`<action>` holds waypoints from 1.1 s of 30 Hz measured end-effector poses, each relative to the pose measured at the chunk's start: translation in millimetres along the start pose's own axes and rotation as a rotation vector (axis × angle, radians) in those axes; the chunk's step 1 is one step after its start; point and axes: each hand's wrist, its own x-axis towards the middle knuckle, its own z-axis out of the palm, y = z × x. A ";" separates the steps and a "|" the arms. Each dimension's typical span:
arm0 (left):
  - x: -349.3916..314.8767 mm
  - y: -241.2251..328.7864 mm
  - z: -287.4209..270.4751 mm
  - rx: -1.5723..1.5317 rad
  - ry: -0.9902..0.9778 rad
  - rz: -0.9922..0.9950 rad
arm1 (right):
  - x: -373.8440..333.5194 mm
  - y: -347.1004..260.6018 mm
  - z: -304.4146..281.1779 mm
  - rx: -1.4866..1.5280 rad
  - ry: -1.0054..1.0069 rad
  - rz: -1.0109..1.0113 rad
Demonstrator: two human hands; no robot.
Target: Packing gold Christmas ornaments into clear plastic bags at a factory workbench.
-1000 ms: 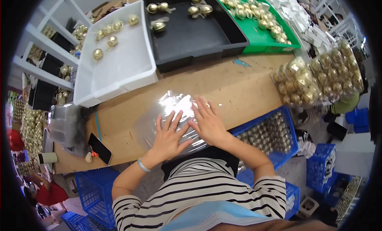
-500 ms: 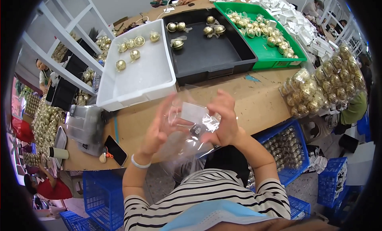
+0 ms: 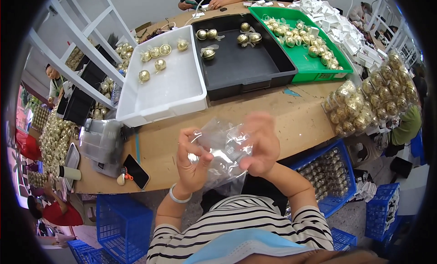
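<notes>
A crinkled clear plastic bag [image 3: 221, 160] hangs between my two hands, above the table's near edge. My left hand [image 3: 193, 161] grips its left side, the fingers curled and the thumb pressed toward them. On the bag's other side is my right hand [image 3: 263, 143], its thumb against the plastic and its fingers smeared by motion. A small dark printed label shows through the bag near the right thumb. Glare and folds hide whether anything else lies inside.
Beyond my hands stand white [image 3: 159, 111], black [image 3: 248, 82] and green [image 3: 325, 75] trays with gold ball ornaments. A phone [image 3: 135, 172] and grey plastic packs [image 3: 102, 143] lie left. Bagged gold balls [image 3: 348, 107] stand right. Blue crates [image 3: 123, 232] sit below. Other people work around.
My hands have come slightly lower, and the left has moved right, closing its fingers on the bag. The bag is bunched more, and the white panel seen in it before no longer shows plainly.
</notes>
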 end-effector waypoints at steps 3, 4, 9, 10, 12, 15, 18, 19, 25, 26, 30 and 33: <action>18.1 4.2 3.4 0.264 -0.011 0.154 | 25.1 -2.0 24.2 0.201 0.697 0.304; 20.8 7.3 7.8 0.259 -0.012 0.159 | 18.4 5.9 8.7 0.508 0.322 0.409; 10.4 6.2 1.1 0.173 0.067 0.100 | 16.2 9.8 -16.2 0.347 -0.302 0.210; 7.0 4.9 -1.9 0.173 0.068 0.103 | 16.7 6.8 -14.7 0.251 -0.276 0.155; 2.6 3.5 -5.5 0.196 0.030 0.205 | 15.1 7.1 -19.7 0.182 -0.341 0.045; 11.1 2.5 -3.4 0.294 0.053 0.424 | 20.9 -2.6 -16.6 0.121 -0.429 -0.084; 22.5 13.8 -12.3 0.474 -0.005 0.402 | 20.4 -14.4 -12.6 0.489 -0.091 0.217; 23.8 16.5 -15.1 0.532 -0.067 0.404 | 20.3 -13.7 -18.0 0.596 -0.173 0.462; 21.4 23.6 -15.4 0.341 -0.170 0.409 | 51.2 -1.6 -33.2 0.437 -0.990 1.003; 20.6 27.1 -16.4 0.336 -0.208 0.365 | 54.9 -4.6 -33.3 0.343 -1.015 0.962; 34.7 28.2 -15.5 0.486 -0.217 0.397 | 37.0 -8.8 -25.3 0.124 -0.403 0.374; 39.6 28.6 -18.6 0.613 -0.172 0.272 | 51.9 -27.3 -36.4 -0.295 -0.380 -0.101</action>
